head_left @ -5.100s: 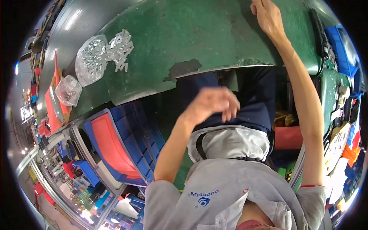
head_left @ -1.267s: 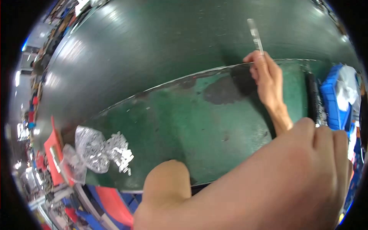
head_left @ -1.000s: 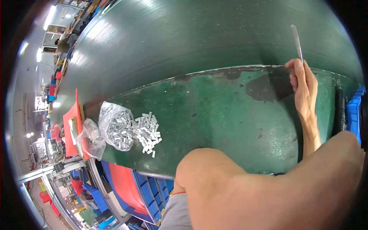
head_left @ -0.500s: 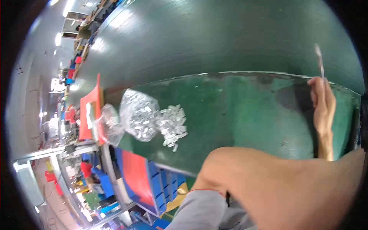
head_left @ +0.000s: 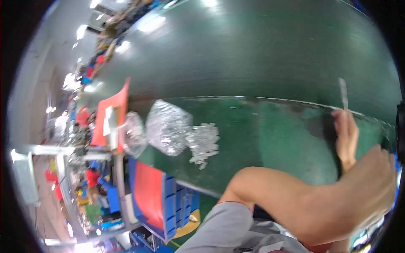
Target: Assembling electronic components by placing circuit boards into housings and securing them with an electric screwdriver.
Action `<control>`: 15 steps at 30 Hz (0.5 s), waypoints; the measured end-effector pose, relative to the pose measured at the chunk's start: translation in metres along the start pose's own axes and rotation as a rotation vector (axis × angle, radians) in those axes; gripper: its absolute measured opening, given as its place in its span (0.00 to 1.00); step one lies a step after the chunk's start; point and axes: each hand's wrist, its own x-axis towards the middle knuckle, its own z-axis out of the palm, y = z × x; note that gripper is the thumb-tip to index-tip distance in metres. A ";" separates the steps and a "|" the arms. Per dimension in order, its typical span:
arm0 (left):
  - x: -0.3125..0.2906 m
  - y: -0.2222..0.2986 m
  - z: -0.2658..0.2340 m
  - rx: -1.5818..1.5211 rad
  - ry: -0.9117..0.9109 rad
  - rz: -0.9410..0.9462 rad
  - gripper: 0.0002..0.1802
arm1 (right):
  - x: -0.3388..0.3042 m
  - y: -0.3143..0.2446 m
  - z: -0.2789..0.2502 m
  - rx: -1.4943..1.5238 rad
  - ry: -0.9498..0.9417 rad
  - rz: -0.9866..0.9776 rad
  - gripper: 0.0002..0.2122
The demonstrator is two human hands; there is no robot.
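Note:
My right hand (head_left: 346, 137) is at the right of the green work surface, its fingers closed around a slim, pale, stick-like tool (head_left: 343, 93). The tool points away from me, past the whitish seam of the surface; its exact kind does not show. My bare left forearm crosses in front from the lower middle toward the right. At its end my left hand (head_left: 373, 183) is raised near the right rim, blurred, so its grip is unclear. Farther left, a heap of small whitish, shiny pieces (head_left: 203, 143) lies beside a clear plastic bag (head_left: 168, 126) holding similar pieces.
Another clear bag (head_left: 134, 135) lies at the left end, next to an upright orange-red sheet (head_left: 113, 116). Below the bench edge stand blue bins (head_left: 171, 206) with a red panel (head_left: 147, 192). A metal frame (head_left: 67, 181) rises at the left.
The left forearm has swung, bringing my left hand into view at the right. My right hand, still holding the tool, appears lower in the picture. The whole view has shifted slightly.

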 end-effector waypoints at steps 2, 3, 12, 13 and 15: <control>-0.011 0.004 -0.040 0.076 -0.050 0.044 0.09 | -0.003 -0.026 0.002 -0.030 -0.040 -0.006 0.17; -0.013 0.004 -0.046 0.149 -0.078 0.068 0.10 | -0.005 -0.030 0.012 -0.020 -0.051 0.009 0.17; -0.016 -0.002 -0.058 -0.153 0.095 0.327 0.11 | 0.008 -0.034 0.023 -0.082 -0.149 -0.012 0.16; -0.013 0.003 -0.056 -0.175 0.109 0.379 0.11 | 0.009 -0.038 0.013 -0.054 -0.146 -0.028 0.15; -0.002 0.013 -0.054 -0.125 0.221 0.386 0.08 | 0.012 -0.039 -0.009 -0.095 -0.118 -0.057 0.16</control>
